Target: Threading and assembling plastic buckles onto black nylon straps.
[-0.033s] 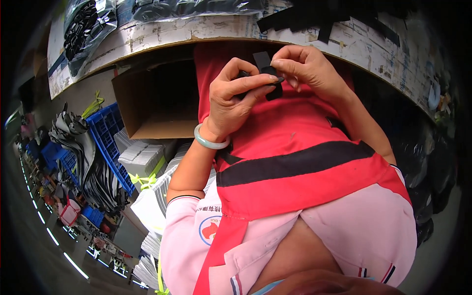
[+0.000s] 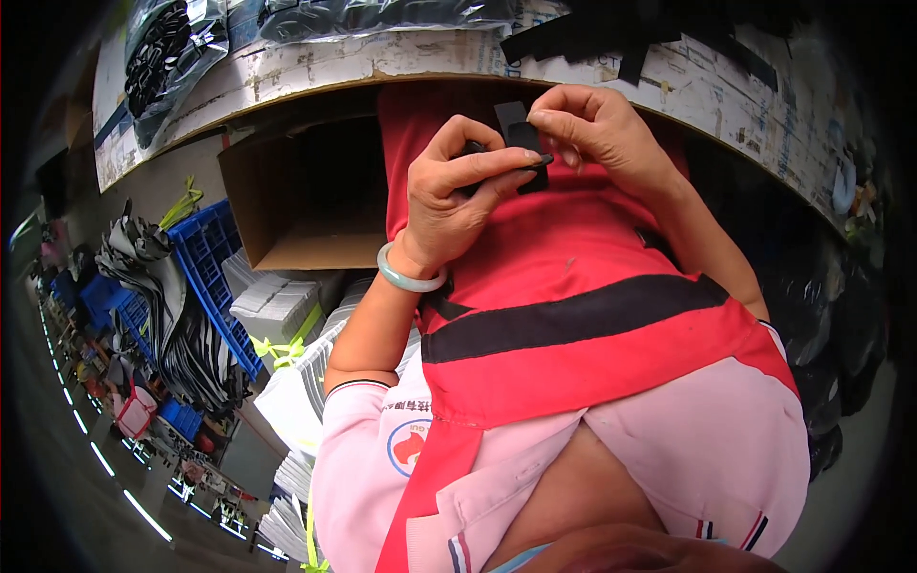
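Observation:
In front of the red apron (image 2: 564, 224), my left hand (image 2: 454, 181) pinches a narrow black strip (image 2: 522, 140) between thumb and fingers. A grey patch shows at the strip's far end, and a short black end hangs below my fingertips. More dark material peeks out inside the left hand's curl, mostly hidden. My right hand (image 2: 607, 138) is closed at the strip's upper right edge, thumb against forefinger. Its fingertips hide whatever they pinch there.
A worktable (image 2: 373, 57) stands just beyond my hands, with bagged black pieces (image 2: 162, 62) and black strips (image 2: 597, 38) on it. Below sits an open cardboard box (image 2: 315, 253). Blue crates (image 2: 215, 277) and stacked white sheets (image 2: 277, 306) are on the left.
My right hand has shifted slightly up, away from the left. More of the black strip shows between the two hands. The left hand has barely moved.

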Demonstrator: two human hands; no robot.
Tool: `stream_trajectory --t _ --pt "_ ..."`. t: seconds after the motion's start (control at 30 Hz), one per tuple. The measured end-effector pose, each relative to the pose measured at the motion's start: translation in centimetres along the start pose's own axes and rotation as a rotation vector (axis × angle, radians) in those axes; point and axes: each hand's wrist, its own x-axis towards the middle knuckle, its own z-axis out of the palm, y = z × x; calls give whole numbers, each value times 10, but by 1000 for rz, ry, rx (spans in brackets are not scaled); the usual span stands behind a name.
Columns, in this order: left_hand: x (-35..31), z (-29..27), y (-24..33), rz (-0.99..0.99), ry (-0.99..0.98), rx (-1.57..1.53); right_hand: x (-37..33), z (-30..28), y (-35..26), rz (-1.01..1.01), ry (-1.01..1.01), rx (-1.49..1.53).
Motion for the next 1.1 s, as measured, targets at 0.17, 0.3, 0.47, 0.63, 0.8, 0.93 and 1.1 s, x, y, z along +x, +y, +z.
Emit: stream_trajectory --t 0.17,0.3,0.47,0.63,0.8,0.93,1.1 --pt "-5 -3 12 -27 -53 13 2 6 -1 -119 116 -82" --pt "-8 -3 14 -17 -64 -6 4 9 3 -146 92 -22" --pt "-14 -6 15 -55 -60 -2 10 9 10 -151 55 -19" --pt "-32 -28 36 -224 -52 35 24 35 21 -100 -52 26" --pt "-72 -96 24 -385 506 150 30 41 26 -35 -112 -132" --pt "-66 -85 9 -427 602 -316 27 53 17 -171 -101 -286" --pt "-32 -15 -9 -421 473 -475 28 66 5 -159 -108 -272"
